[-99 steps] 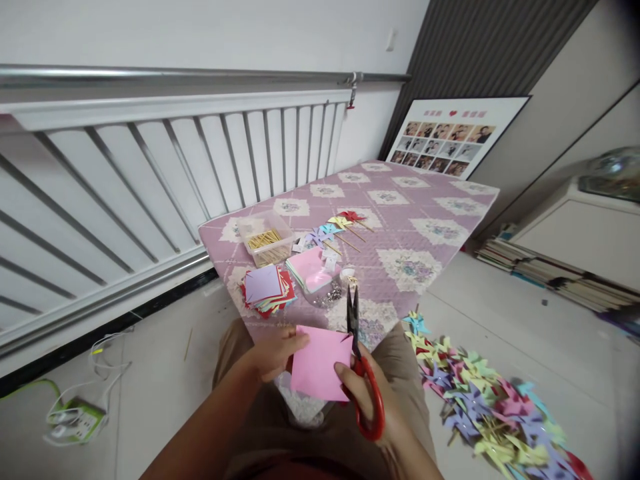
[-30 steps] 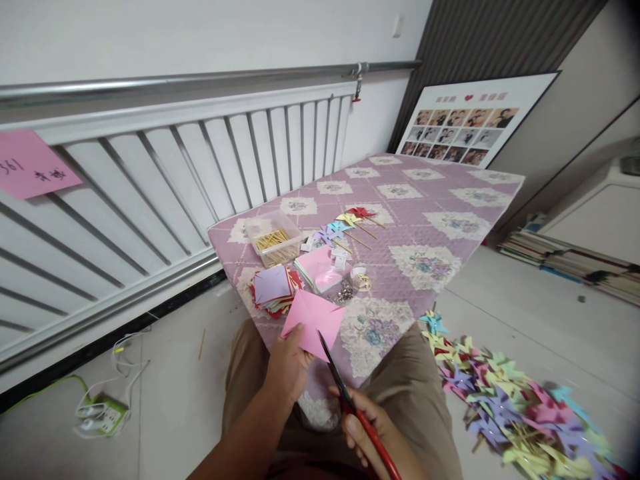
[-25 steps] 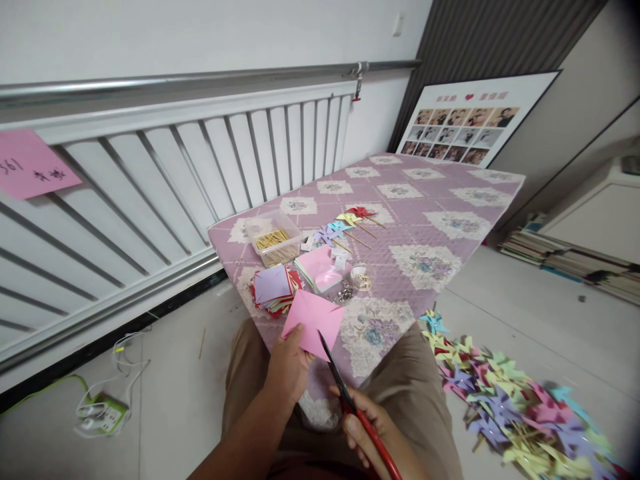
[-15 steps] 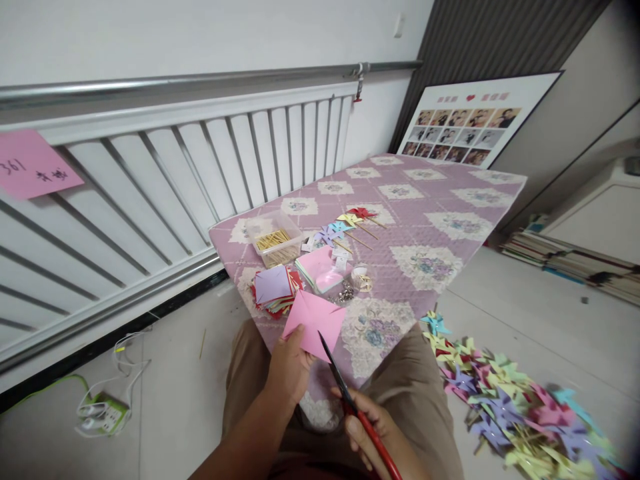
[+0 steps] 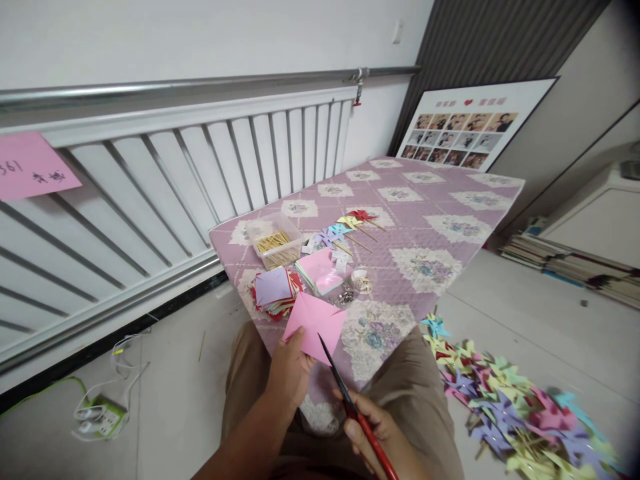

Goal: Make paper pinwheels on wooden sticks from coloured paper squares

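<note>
My left hand [image 5: 293, 370] pinches the near left edge of a pink paper square [image 5: 315, 323], thumb on top. Slits run in from some of the square's corners. In my right hand [image 5: 377, 430] are scissors [image 5: 364, 423] with red handles and dark blades. The blades lie across the square's lower right corner and look closed together. Just beyond the paper sits a stack of cut paper squares [image 5: 274, 287], a lavender one on top. Beside it are pink and pale green sheets [image 5: 320, 269] and a pile of small metal pieces [image 5: 345, 295].
A clear box of sticks [image 5: 275, 243], several finished pinwheels [image 5: 340, 229] and a small round tub [image 5: 362, 280] stand on the flowered tablecloth [image 5: 425, 220]. Many pinwheels [image 5: 505, 407] lie on the floor at right. A power strip [image 5: 107, 415] is at left, near the radiator [image 5: 200, 167].
The scissor blades and handles have come closer together at the pink square's corner. Both hands stay nearly in place; the view has shifted slightly.
</note>
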